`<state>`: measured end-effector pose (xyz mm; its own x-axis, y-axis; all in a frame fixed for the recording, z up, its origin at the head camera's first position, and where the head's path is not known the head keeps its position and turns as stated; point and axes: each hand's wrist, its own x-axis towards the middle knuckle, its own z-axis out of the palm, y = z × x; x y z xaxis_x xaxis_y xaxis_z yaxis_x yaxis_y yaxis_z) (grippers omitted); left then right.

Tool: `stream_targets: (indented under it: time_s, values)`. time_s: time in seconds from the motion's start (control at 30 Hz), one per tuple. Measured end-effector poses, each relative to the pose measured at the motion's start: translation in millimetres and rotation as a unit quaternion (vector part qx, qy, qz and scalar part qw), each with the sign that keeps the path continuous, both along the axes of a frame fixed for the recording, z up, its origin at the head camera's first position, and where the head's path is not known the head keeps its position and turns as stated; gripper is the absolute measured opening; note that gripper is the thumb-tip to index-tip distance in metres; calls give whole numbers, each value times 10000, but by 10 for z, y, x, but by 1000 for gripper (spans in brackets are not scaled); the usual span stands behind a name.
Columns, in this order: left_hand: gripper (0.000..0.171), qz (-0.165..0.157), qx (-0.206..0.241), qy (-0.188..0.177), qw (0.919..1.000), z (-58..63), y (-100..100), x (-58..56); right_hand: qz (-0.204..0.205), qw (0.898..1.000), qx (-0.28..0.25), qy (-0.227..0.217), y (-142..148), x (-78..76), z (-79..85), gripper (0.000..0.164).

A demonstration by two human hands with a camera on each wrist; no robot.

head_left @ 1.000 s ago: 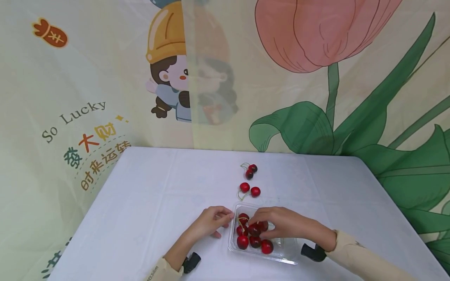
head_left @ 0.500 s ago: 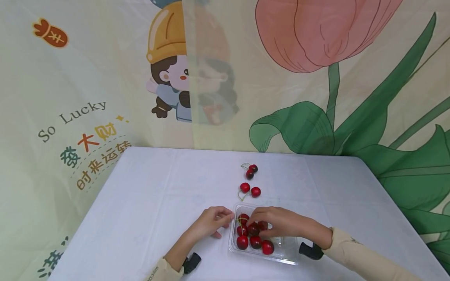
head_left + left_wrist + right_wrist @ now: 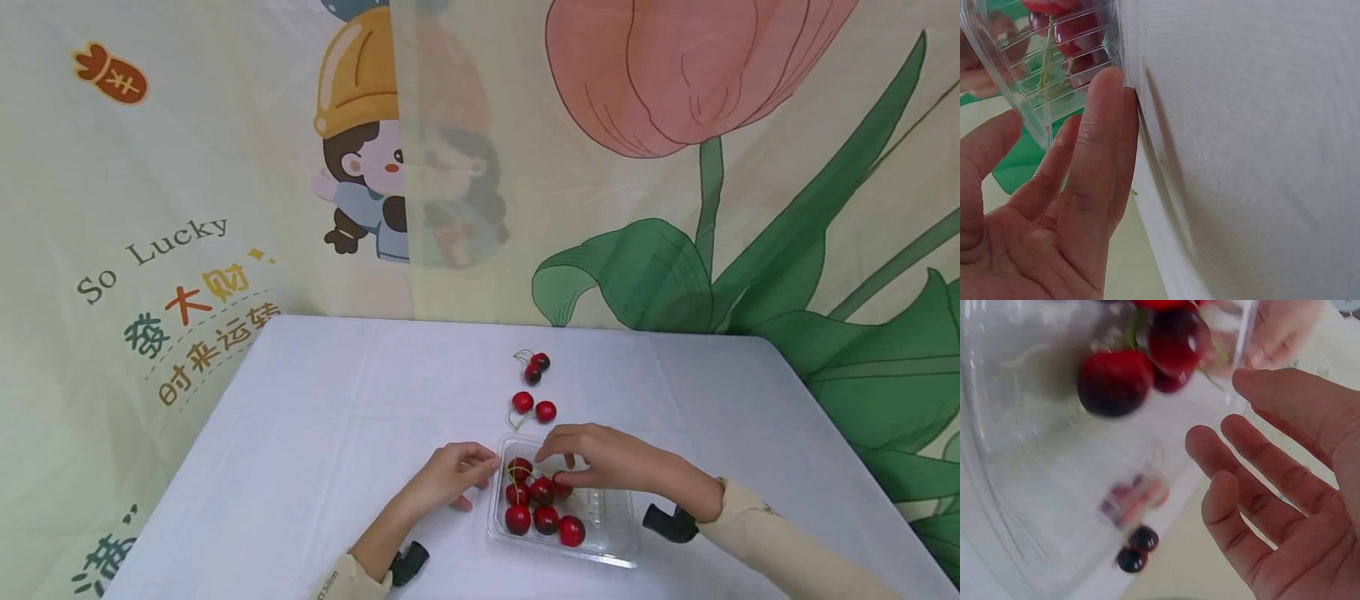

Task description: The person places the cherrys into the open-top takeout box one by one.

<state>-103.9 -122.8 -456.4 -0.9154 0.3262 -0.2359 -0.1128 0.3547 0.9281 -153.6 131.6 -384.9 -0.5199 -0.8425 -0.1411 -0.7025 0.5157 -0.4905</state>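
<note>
A clear plastic box (image 3: 617,521) on the table holds several red cherries (image 3: 546,520), some with green stems, gathered toward its left half. My left hand (image 3: 453,473) is at the box's left wall; in the left wrist view its fingers (image 3: 1100,125) are fairly straight, with fingertips against or very near the plastic. Over the back part of the box hovers my right hand (image 3: 611,457), its fingers loosely bent. In the right wrist view nothing lies between the right thumb and fingers (image 3: 1254,506), and a dark red cherry (image 3: 1115,383) sits apart from them. The right hand partly covers one cherry.
Behind the box, a stemmed pair of cherries (image 3: 545,411) lies on the white tablecloth (image 3: 360,417). Farther back is another, darker pair (image 3: 533,374). A printed curtain (image 3: 472,283) stands behind the table's far edge.
My right hand has lifted off the cherries and moved slightly toward the back of the box, its fingers spreading apart. The left hand has stayed where it was.
</note>
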Motion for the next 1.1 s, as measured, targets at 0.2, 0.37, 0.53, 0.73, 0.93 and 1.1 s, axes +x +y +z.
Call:
stream_targets:
  time_s: [0.2,0.37,0.53,0.73,0.93,1.1]
  values:
    - [34,-1,-13,82,10000,-18,-15,5,-252,9991,-338,16,29,-194,80,30]
    - [33,13,-3,83,10000,-35,-30,19,-266,9990,-360,26,1,-376,44,31]
    - [33,27,39,18,10000,-44,-30,28,-400,9990,-203,82,-11,-581,-42,29]
    - [33,28,16,35,10000,-44,-16,29,-157,9995,2,-274,-6,-777,-163,31]
    - [33,35,23,36,10000,-12,-6,30,113,9984,382,-408,-64,-836,-239,32]
    - [33,29,30,59,10000,-2,-11,30,95,9980,490,-394,-117,-875,-276,32]
